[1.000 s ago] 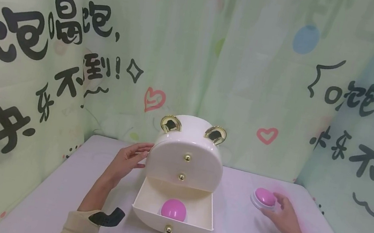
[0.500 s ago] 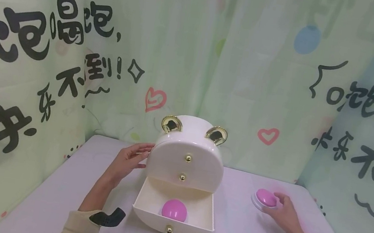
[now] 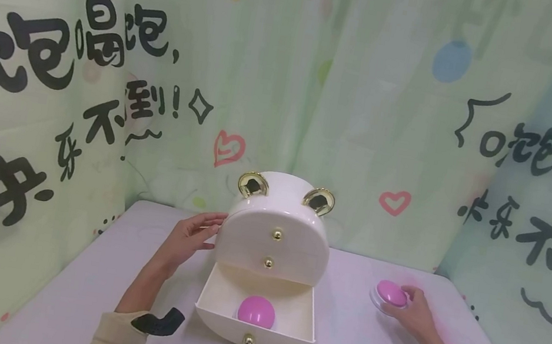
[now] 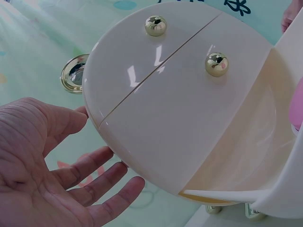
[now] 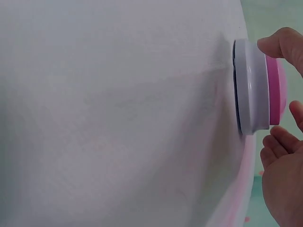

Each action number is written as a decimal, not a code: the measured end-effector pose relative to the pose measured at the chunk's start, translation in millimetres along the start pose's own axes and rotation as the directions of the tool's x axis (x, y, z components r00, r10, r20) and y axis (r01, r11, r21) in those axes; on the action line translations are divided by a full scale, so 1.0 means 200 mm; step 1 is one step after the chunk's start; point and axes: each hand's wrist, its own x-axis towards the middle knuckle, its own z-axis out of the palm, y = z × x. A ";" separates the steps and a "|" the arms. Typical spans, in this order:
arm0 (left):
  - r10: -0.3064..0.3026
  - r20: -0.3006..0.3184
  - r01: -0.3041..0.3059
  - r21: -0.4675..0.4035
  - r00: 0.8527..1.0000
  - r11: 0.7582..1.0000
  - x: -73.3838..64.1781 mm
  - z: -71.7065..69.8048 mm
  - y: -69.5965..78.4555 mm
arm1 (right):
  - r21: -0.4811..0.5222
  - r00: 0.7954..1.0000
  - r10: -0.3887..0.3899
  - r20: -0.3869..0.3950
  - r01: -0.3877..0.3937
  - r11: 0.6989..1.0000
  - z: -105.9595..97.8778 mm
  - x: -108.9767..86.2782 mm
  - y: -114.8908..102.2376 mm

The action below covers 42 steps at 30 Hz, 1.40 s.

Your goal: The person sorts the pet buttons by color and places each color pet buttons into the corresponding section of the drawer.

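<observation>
A white rounded drawer box (image 3: 276,219) with gold knobs and gold-rimmed ears stands mid-table, its bottom drawer (image 3: 221,286) pulled out. Inside that drawer lies a pink dome push button (image 3: 257,311). My left hand (image 3: 188,237) rests its fingertips along the box's left side, fingers spread and nearly straight, as the left wrist view also shows. Off to the right, my right hand (image 3: 415,313) holds a second pink push button (image 3: 391,293) with a white base (image 5: 253,85). The thumb (image 5: 279,42) is at one side of it and the curled fingertips (image 5: 279,142) at the other.
The pale cloth-covered table (image 3: 344,325) runs back to green curtains (image 3: 356,136) printed with black writing and hearts. The open drawer juts toward the front edge, between the two arms. Table surface lies between the box and the right-hand button.
My right wrist has shifted slightly left and forward, while its hand stays at the button. The left hand, the box and the drawer hold the same places.
</observation>
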 end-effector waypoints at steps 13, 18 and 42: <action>-0.001 -0.002 0.001 0.012 1.000 1.000 0.00 0.01 0.01 | -0.046 1.000 0.004 -0.025 -0.006 0.999 0.01 0.04 -0.01; 0.005 0.002 -0.005 0.011 1.000 1.000 0.01 0.00 0.01 | -0.033 1.000 0.011 -0.022 -0.012 0.999 0.01 0.05 -0.02; -0.012 -0.007 0.012 0.008 1.000 1.000 0.00 0.00 0.01 | -0.013 1.000 0.007 -0.030 -0.007 1.000 0.05 0.05 -0.02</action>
